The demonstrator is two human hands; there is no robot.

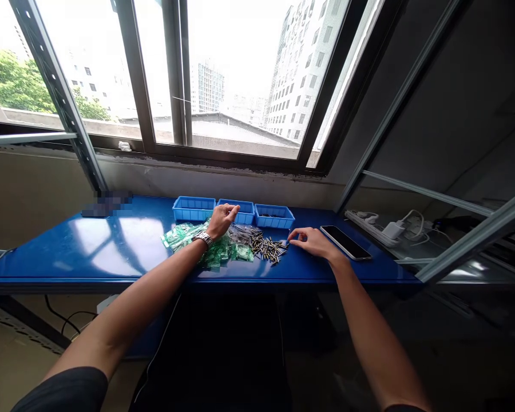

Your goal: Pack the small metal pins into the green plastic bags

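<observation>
My left hand (222, 221), with a watch on the wrist, hovers in front of the middle blue bin (245, 213). Its fingers are pressed together, and whatever they hold is too small to make out. Beneath and beside it spreads a pile of green-and-clear small plastic packets (184, 236). To the right lies a heap of slim metal pieces (269, 249), dark and brass-coloured. My right hand (311, 240) is at the heap's right edge, thumb and forefinger brought close together. Anything between those fingertips cannot be made out.
A left blue bin (194, 208) and a right blue bin (275, 216), the latter with small dark pieces inside, flank the middle one. A phone (345, 242) lies right of my right hand on the blue table (111, 246). Metal shelf posts (381, 126) and a power strip (371, 229) stand right.
</observation>
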